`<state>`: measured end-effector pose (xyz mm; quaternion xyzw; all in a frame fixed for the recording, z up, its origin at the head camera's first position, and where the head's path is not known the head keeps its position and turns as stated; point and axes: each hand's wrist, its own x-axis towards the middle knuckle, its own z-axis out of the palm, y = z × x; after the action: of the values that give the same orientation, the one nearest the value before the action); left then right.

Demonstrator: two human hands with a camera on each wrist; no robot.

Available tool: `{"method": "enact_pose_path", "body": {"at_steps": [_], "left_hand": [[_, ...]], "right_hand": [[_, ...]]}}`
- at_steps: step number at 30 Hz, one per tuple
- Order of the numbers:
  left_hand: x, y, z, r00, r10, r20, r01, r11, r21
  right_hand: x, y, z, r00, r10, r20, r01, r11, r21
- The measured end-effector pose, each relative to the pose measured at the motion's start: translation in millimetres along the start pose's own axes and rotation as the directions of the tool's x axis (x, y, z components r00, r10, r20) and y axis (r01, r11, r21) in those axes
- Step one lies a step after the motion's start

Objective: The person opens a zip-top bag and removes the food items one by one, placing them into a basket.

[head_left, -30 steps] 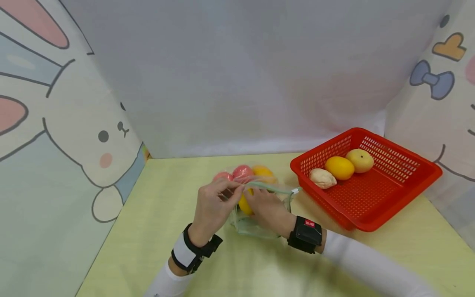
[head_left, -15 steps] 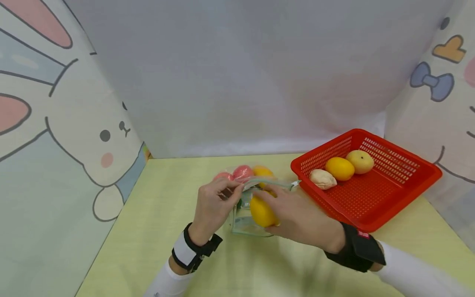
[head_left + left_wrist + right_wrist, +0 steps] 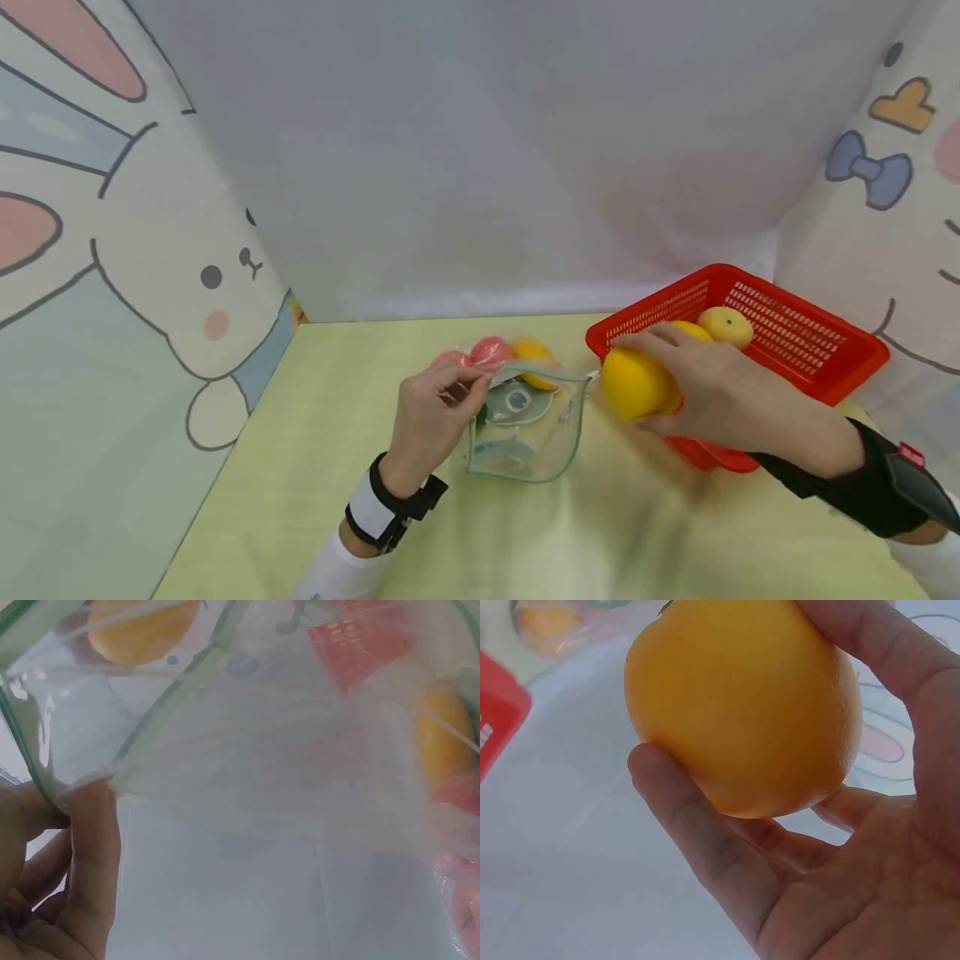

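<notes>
My left hand [image 3: 438, 425] pinches the top edge of a clear bag [image 3: 555, 454] with green trim and printed fish-like shapes. In the left wrist view, the bag's film spreads out from the thumb and forefinger. My right hand [image 3: 720, 396] grips a round yellow-orange fruit, an orange [image 3: 636, 385], just over the near-left rim of the red basket. Seen from the right wrist, fingers and thumb curl round the orange [image 3: 742, 705], and a bit of green stem shows at its top. Behind the bag's mouth lie red fruits [image 3: 491, 352] and a yellow fruit [image 3: 531, 350] under shiny plastic.
At the right stands the red perforated basket [image 3: 817, 354]. It holds a pale yellow round fruit [image 3: 726, 325] and a yellow fruit [image 3: 692, 330], partly hidden by my right hand. A fabric wall [image 3: 525, 167] closes off the table's back, with printed side panels.
My right hand has come out of the bag with the orange and moved right to the basket. The left hand stays at the bag's edge.
</notes>
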<state>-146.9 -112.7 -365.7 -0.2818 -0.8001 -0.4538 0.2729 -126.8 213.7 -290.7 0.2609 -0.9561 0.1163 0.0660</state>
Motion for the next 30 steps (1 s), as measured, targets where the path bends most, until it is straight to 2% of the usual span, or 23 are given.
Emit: {"method": "enact_pose_path", "body": {"at_steps": [3,7,14,17,22,26,30], "left_hand": [[0.2,0.4,-0.2,1.000,0.001,-0.001,-0.001,1.000,0.001],[0.2,0.2,0.0,1.000,0.003,-0.004,-0.003,1.000,0.001],[-0.2,-1.0,0.6,1.000,0.011,-0.012,-0.011,1.000,-0.004],[0.0,-1.5,0.7,1.000,0.012,-0.010,-0.012,1.000,-0.006],[-0.2,-1.2,0.1,1.000,0.010,-0.002,-0.010,1.000,0.003],[-0.4,-0.5,-0.1,1.000,0.003,0.001,-0.003,1.000,0.012],[-0.4,-0.1,-0.1,1.000,-0.002,0.003,0.002,1.000,0.008]], "right_hand": [[4,27,-3,0.999,0.048,0.003,-0.048,0.999,-0.014],[9,61,0,0.991,0.118,0.062,-0.117,0.993,-0.022],[18,108,21,0.975,0.142,0.174,-0.138,0.990,-0.034],[22,121,31,0.947,0.174,0.270,-0.173,0.984,-0.029],[25,131,49,0.871,0.181,0.457,-0.181,0.982,-0.044],[25,131,63,0.826,0.193,0.529,-0.198,0.979,-0.049],[25,130,73,0.824,0.185,0.535,-0.167,0.982,-0.082]]}}
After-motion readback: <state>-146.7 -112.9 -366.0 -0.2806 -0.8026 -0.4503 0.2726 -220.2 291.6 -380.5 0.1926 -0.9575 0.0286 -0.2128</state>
